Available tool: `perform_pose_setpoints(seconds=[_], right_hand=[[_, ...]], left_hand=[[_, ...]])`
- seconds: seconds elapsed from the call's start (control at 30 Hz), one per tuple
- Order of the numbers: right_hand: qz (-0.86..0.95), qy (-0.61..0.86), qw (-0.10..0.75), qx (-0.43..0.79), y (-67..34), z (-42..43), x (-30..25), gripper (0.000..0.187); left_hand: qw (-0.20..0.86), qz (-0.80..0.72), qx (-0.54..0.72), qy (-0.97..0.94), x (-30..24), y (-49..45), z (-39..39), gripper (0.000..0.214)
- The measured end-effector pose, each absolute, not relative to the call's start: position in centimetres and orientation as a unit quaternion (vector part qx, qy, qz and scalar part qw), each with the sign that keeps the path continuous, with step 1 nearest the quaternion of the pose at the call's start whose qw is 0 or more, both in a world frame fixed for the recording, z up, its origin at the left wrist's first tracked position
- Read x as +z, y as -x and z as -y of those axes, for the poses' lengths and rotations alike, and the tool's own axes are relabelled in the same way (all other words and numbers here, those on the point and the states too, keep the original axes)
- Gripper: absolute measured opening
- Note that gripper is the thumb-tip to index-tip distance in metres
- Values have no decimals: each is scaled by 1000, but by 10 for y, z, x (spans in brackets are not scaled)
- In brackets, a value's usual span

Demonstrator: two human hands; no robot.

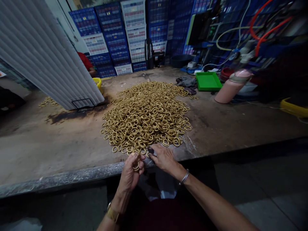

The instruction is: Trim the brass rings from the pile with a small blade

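A wide heap of brass-coloured metal rings (146, 112) lies on the worktable in front of me. My left hand (131, 171), just off the table's front edge, is closed around a few of these rings (136, 166). My right hand (165, 158) reaches over the edge to the nearest rings of the heap. Something dark covers or sits at its fingertips (150, 150); what it is I cannot make out. Whether the right fingers grip a ring is too small to tell.
A corrugated pale panel (55, 54) stands on the left, with a yellow container (97, 82) behind it. At the right are a green tray (208, 81), a pink bottle (232, 86) and a dark cloth (187, 81). Stacked blue and white crates (136, 35) line the back.
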State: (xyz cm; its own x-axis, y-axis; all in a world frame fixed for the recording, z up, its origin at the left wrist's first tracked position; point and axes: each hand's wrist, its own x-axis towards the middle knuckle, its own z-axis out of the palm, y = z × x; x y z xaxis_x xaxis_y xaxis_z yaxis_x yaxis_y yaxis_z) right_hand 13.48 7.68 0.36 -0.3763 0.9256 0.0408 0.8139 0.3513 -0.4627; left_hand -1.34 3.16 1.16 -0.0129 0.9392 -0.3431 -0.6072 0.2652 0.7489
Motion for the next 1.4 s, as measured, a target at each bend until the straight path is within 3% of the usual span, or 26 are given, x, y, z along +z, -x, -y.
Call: perform_pose_setpoints(seconds=[0.2,0.37,0.53,0.73,0.97,1.2,1.4], right_hand=[[806,558,130,150,-131,-78,-4,13],[792,547,202,181,-135,-81,-6,12],[770,513,304,225,-136,-78,-2,8],[762,489,330,267,-133,-73,3,7],[646,481,348,480,-132,-77,6,23],[601,503,375,495,-131,-80,1,20],[591,482,375,527,-130,-81,2,20]], left_hand=[[730,-374,559,-123,13,17,-33,24],[734,-388,546,-112,12,12,-33,20],[677,-475,518,-220,10,-1,-32,30],[615,-539,475,-324,8,-4,-33,32],[458,-552,502,-484,9,-7,-34,21],[633,-520,443,-365,10,-8,-34,28],[668,-483,460,-330,11,-9,-32,30]])
